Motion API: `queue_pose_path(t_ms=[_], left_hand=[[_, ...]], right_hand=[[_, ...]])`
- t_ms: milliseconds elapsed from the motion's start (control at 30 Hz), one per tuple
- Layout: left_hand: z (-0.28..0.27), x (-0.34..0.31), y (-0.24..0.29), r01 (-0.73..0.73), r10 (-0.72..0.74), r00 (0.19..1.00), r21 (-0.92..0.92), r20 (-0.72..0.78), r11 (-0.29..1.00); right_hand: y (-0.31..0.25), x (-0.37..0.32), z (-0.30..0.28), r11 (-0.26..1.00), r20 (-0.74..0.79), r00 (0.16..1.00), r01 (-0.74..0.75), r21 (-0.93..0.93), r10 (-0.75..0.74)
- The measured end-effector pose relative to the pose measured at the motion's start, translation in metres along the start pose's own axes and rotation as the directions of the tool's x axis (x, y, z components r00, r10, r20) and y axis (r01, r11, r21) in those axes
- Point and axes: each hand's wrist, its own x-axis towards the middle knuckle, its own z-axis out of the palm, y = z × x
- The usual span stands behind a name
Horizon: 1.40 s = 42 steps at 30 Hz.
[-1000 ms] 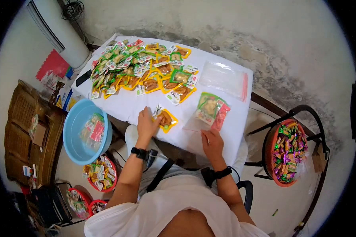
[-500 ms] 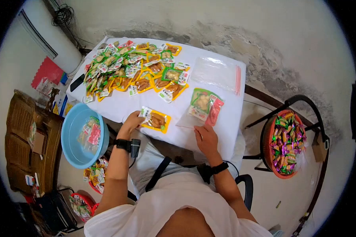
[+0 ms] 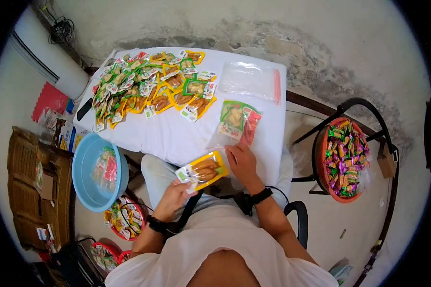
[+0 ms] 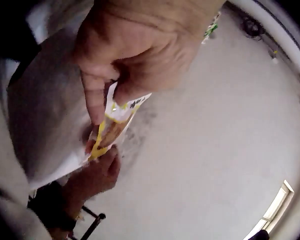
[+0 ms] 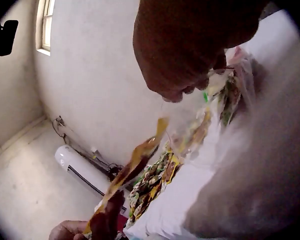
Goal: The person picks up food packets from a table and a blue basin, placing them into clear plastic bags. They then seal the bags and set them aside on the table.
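In my left hand [image 3: 175, 198] I pinch a yellow-edged snack packet [image 3: 205, 170] by its white printed end, raised at the table's near edge. Brown pieces show through its clear window. My right hand [image 3: 243, 162] grips the near edge of a clear plastic bag [image 3: 218, 139] with its fingers curled. Inside that bag lie a green-edged packet [image 3: 232, 118] and a red packet [image 3: 249, 128]. From the left wrist, the yellow packet [image 4: 112, 131] slants toward the right hand [image 4: 97, 175]. The right wrist view shows the curled right fingers [image 5: 190, 92] by the bag.
A heap of green and yellow packets [image 3: 124, 88] covers the table's far left. Flat clear bags [image 3: 249, 81] lie at the far right. A blue basin [image 3: 79, 184] holding filled bags stands left; a red basket of wrapped sweets [image 3: 342, 162] stands right. A phone [image 3: 84, 109] lies near the heap.
My left hand has lifted the yellow packet off the table and brought it nearer the body and right, beside the clear bag. The right hand has stayed at the bag's near edge.
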Motion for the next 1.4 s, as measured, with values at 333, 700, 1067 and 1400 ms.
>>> queue_pose_path(t_ms=[333, 700, 1067, 1400], left_hand=[[0.044, 0.062, -0.041, -0.024, 0.019, 0.999, -0.154, -0.034, 0.988], [0.067, 0.147, -0.066, -0.151, 0.183, 0.970, -0.194, 0.160, 0.969], [0.079, 0.163, -0.037, -0.342, 0.170, 0.935, 0.667, 0.311, 0.662], [0.129, 0.165, -0.028, -0.097, 0.098, 0.985, -0.013, 0.139, 0.995]], right_hand=[[0.002, 0.001, -0.008, 1.000, -0.036, 0.999, 0.021, -0.023, -0.022], [0.004, -0.001, -0.006, 0.995, -0.077, 0.994, 0.078, -0.054, -0.082], [-0.002, 0.002, -0.016, 0.998, -0.074, 0.995, 0.066, 0.006, -0.065], [0.003, 0.003, -0.013, 0.995, -0.099, 0.990, 0.102, 0.006, -0.101]])
